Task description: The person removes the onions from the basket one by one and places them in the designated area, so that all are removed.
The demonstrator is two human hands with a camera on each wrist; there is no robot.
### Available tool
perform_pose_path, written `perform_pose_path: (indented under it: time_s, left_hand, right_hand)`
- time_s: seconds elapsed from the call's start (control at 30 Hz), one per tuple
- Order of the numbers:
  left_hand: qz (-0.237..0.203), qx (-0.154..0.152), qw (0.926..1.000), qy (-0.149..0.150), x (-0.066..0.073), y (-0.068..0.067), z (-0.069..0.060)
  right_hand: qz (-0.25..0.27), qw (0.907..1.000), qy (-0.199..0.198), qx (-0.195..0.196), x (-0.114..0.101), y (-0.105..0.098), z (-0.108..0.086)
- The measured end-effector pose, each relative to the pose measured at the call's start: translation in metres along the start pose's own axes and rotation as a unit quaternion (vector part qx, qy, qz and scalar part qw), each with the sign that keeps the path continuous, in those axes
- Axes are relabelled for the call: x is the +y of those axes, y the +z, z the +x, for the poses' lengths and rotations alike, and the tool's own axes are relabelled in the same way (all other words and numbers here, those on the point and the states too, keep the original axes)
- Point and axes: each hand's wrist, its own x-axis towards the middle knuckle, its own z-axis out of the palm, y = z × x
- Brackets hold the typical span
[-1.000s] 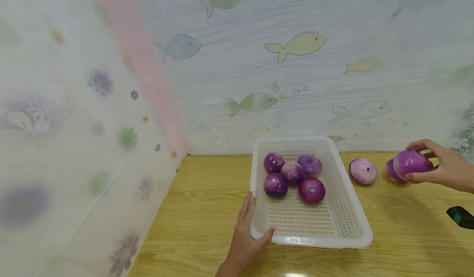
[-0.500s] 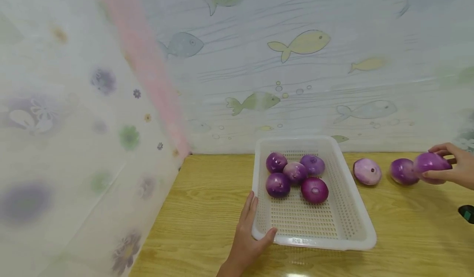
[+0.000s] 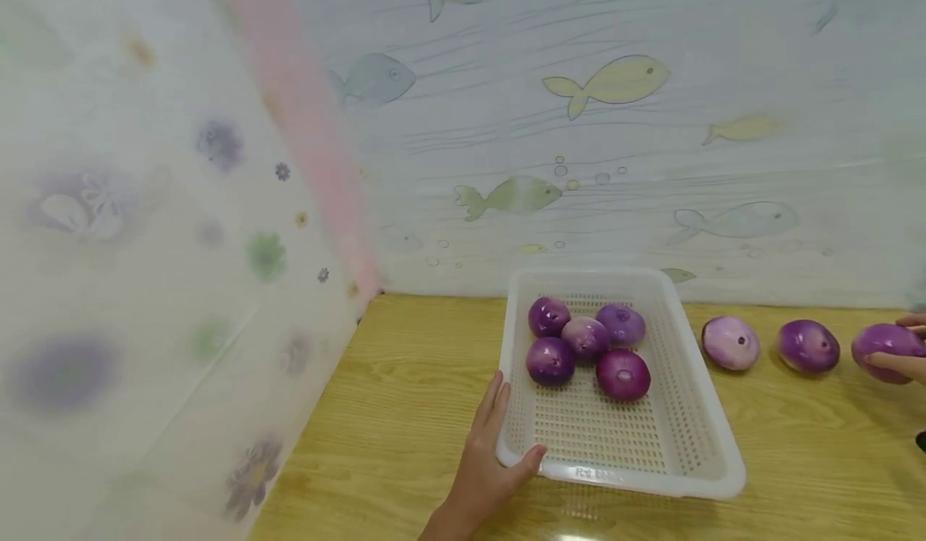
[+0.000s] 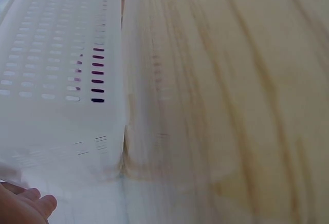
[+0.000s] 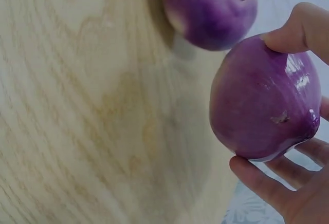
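Note:
Near its front left corner, the left hand [image 3: 481, 465] holds a white perforated basket [image 3: 600, 475], fingers along the outer left wall and thumb on the front rim. Inside the basket lie several purple onions, one darker red-purple [image 3: 624, 375] at the right. At the right edge of the head view, the right hand [image 3: 907, 356] grips a purple onion [image 3: 884, 351]. The right wrist view shows this onion [image 5: 262, 100] between thumb and fingers, close to another onion [image 5: 212, 11]. The left wrist view shows left fingers [image 4: 31, 203] against the basket wall [image 4: 61, 126].
On the wooden table [image 3: 405, 396], a pale onion [image 3: 731, 343] and a purple onion [image 3: 808, 346] stand in a row right of the basket. Behind is a wall covering [image 3: 463, 139] with fish drawings; a flowered one [image 3: 145, 284] rises at the left. A dark object [image 3: 921, 442] shows at the right edge.
The right hand has moved right with its onion, away from the purple onion it partly covered. The left hand keeps its place on the basket, while the head view has shifted slightly.

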Motion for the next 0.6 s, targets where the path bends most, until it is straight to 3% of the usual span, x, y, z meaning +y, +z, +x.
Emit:
perform_pose_path:
  time_s: [0.3,0.5,0.6]
  left_hand:
    - [0.009,-0.002,1.0000,0.001,-0.001,0.001,0.000]
    - [0.011,-0.005,0.9999,0.001,-0.001,0.000,-0.001]
    - [0.012,-0.006,0.9999,-0.002,-0.001,0.000,-0.001]
  right_hand:
    - [-0.073,0.9966,0.038,0.005,-0.025,0.004,-0.018]
    - [-0.121,0.9886,0.089,-0.015,-0.044,0.007,-0.023]
    - [-0.125,0.9872,0.095,-0.027,-0.049,0.007,-0.021]
